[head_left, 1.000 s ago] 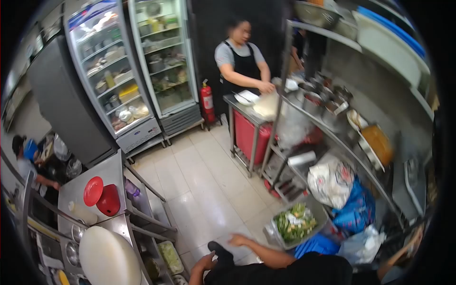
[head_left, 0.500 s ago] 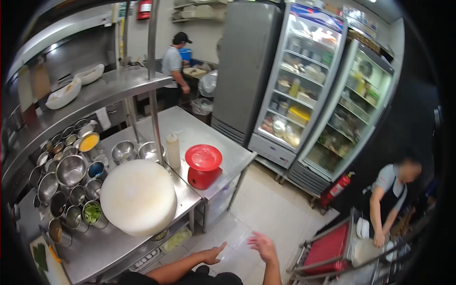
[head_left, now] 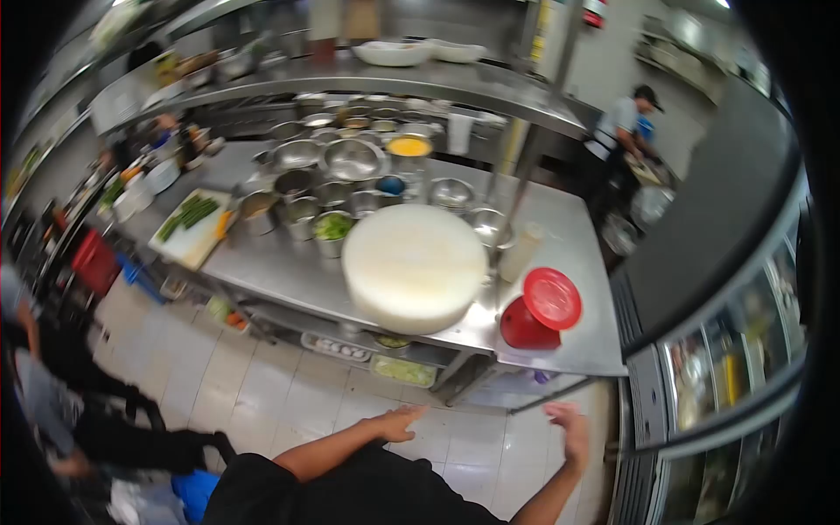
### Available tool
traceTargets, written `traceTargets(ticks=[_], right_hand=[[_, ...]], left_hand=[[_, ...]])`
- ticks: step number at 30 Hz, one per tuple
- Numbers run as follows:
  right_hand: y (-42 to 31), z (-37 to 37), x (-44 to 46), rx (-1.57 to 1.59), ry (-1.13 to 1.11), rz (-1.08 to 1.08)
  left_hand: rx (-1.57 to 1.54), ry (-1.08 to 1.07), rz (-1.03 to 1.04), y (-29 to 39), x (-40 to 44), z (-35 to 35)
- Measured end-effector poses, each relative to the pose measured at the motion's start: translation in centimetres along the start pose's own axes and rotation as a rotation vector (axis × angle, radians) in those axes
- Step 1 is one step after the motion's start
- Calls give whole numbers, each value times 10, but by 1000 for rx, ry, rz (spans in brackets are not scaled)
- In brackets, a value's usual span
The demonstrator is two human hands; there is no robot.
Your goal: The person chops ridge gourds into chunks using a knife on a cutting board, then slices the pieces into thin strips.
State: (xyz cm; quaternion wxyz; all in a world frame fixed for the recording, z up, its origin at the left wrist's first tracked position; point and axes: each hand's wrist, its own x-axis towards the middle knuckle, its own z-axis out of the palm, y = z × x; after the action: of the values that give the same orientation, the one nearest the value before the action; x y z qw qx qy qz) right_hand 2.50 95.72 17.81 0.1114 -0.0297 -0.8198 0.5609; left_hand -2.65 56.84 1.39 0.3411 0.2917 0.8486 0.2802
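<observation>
My left hand (head_left: 401, 423) is held in the air in front of the steel counter, fingers stretched out, with nothing in it. Farther right, my right hand (head_left: 570, 430) is raised with its fingers apart, also holding nothing. Neither touches anything. The counter's nearest items are a thick round white chopping block (head_left: 414, 267) and a red kitchen scale (head_left: 534, 324) with a red plate-like top (head_left: 553, 298). A pale squeeze bottle (head_left: 522, 252) stands behind the scale, somewhat blurred.
Several steel pots and bowls (head_left: 353, 159) crowd the steel counter (head_left: 284, 276). A white cutting board (head_left: 194, 229) carries long green vegetables (head_left: 190, 215) and an orange-handled tool (head_left: 223, 225). A co-worker (head_left: 623, 131) stands back right; other people (head_left: 114, 429) are at left. Fridges (head_left: 726, 376) line the right.
My view has swung left, bringing the cutting board and people at left into sight. My hands are now farther apart, both still empty.
</observation>
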Motion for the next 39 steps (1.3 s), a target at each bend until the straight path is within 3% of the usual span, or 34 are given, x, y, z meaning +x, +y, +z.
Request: traceTargets(ticks=[1,2,3,4,5,6,7,8,9,11,12,15,17,18,19,21,22,24,26,27,28,30,31,33,34,35,37,38,39], right_hand=[[19,22,15,-257,-234,7],[106,45,29,-593,-500,-287],[142,86,29,-772,-668,-193],[144,124,32,-787,-828,-181],[74,145,32,-440,-908,-76],[52,172,40,-339,-1067,13],[32,193,41,-330,-1105,-46],[17,209,45,-326,-1156,-102],[7,223,53,-322,-1150,-119],[-8,253,65,-317,-1249,-276],[-14,265,68,-319,-1294,-309],[-30,302,87,-67,-1113,-780],[-45,331,86,-9,-986,-767],[-55,342,85,57,-1075,-385],[-63,357,85,115,-1145,3],[-74,389,81,207,-1087,-105],[-86,398,80,146,-1085,-90],[-84,419,71,110,-1007,-112],[-77,444,68,37,-828,-432],[-77,449,65,78,-833,-368],[-85,452,61,125,-833,-297],[-83,460,72,-5,-1120,-198],[-86,466,75,-5,-1145,-203],[-87,474,75,195,-1304,-246],[-95,473,84,11,-1410,-396],[-79,483,90,26,-1438,-411],[-42,514,86,-79,-1297,-881],[-50,512,82,-62,-1318,-767],[-59,515,76,-40,-1354,-792]], left_hand=[[-110,41,65,-9,-3,18],[-200,81,147,-20,1,40],[-319,-16,55,-18,-6,45],[-337,-123,-54,-19,-13,43],[-240,77,5,-43,-16,72],[-348,139,8,-24,-40,53],[-295,153,-166,-27,-51,54],[-328,530,-146,-34,-59,71],[-454,438,-314,-12,-79,50],[-434,375,-449,-52,-90,62],[-459,416,-477,-61,-98,71],[-276,650,-430,-117,-103,108],[-125,888,-371,-155,-97,121],[-386,829,-421,-141,-102,107],[-385,851,-431,-139,-108,86],[-924,587,-582,-134,-129,49],[-616,831,-551,-115,-146,43],[-742,988,-610,-145,-141,39],[-352,1072,-630,-165,-142,26],[-133,1175,-675,-150,-143,10],[-145,1268,-703,-137,-145,-9],[-355,1407,-783,-109,-154,-38],[-364,1419,-805,-108,-151,-38],[-607,1503,-865,-109,-147,-30],[-610,1518,-890,-109,-145,-23],[-629,1447,-880,-109,-147,-16],[-552,1331,-963,-135,-141,30],[-629,1320,-992,-128,-144,35],[-708,1312,-1010,-119,-146,37]])
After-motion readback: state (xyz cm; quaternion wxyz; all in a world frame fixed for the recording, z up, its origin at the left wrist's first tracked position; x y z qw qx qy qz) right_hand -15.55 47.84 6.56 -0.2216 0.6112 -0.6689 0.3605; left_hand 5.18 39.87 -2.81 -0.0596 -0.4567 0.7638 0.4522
